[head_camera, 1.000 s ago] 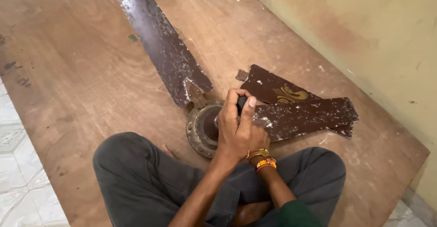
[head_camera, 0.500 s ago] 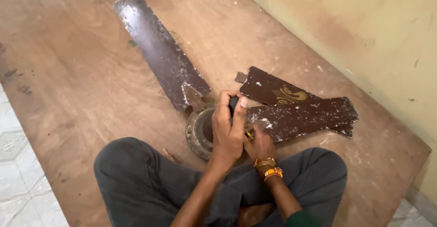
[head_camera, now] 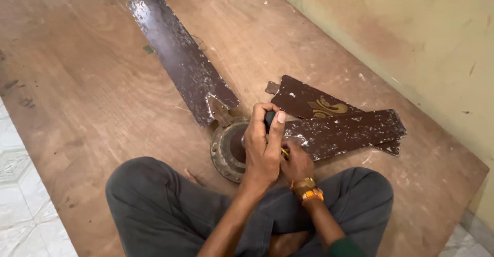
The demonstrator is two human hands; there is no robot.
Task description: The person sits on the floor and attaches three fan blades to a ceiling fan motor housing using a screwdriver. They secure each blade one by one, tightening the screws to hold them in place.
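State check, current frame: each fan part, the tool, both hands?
Long blade: attached to the hub, flat on the board.
Two loose blades: stacked crosswise, beside the hub.
Fan hub: rusty, lying on the board.
Tool handle: upright, gripped.
Left hand: closed on the tool handle.
Right hand: low beside the tool, partly hidden; grip unclear.

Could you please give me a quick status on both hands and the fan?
Left hand gripping a dark tool handle over the fan hub. Right hand low beside it, on the hub. One blade attached, two loose blades alongside.

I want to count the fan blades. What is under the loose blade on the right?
Under the loose blade lies a second blade with a gold ornament. Its middle is covered. The right hand hides the upper blade's near end.
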